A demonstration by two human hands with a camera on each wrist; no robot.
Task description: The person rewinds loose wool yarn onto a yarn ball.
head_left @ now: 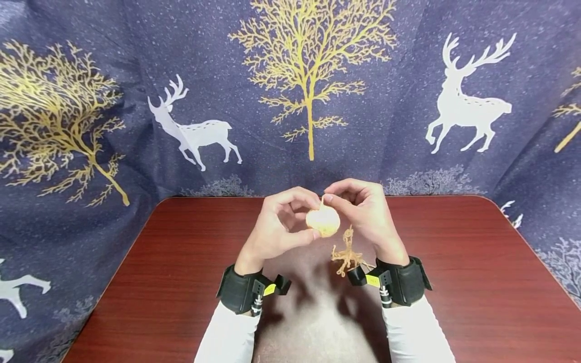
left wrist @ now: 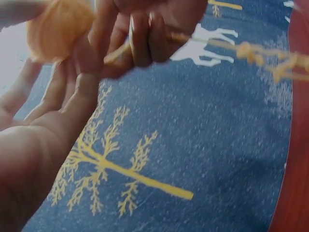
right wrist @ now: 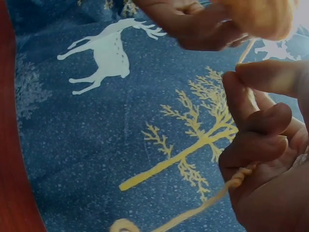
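Overexposed in the head view, a pale orange ball of yarn (head_left: 323, 221) is in my left hand (head_left: 283, 224), held between the thumb below and the fingers above. In the left wrist view the ball (left wrist: 60, 30) shows its wound strands. My right hand (head_left: 369, 214), just right of the ball, pinches the yarn strand (right wrist: 247, 50) between thumb and index finger; its other fingers curl over the strand. From the right palm the yarn runs down to a loose, knotted tangle of yarn (head_left: 348, 257) below. Whether the tangle touches the table cannot be told.
A reddish-brown table (head_left: 181, 262) lies under both hands, with glare in its middle. Behind it hangs a dark blue cloth (head_left: 386, 101) printed with white deer and yellow trees. Black straps with small cameras (head_left: 238, 291) circle both wrists.
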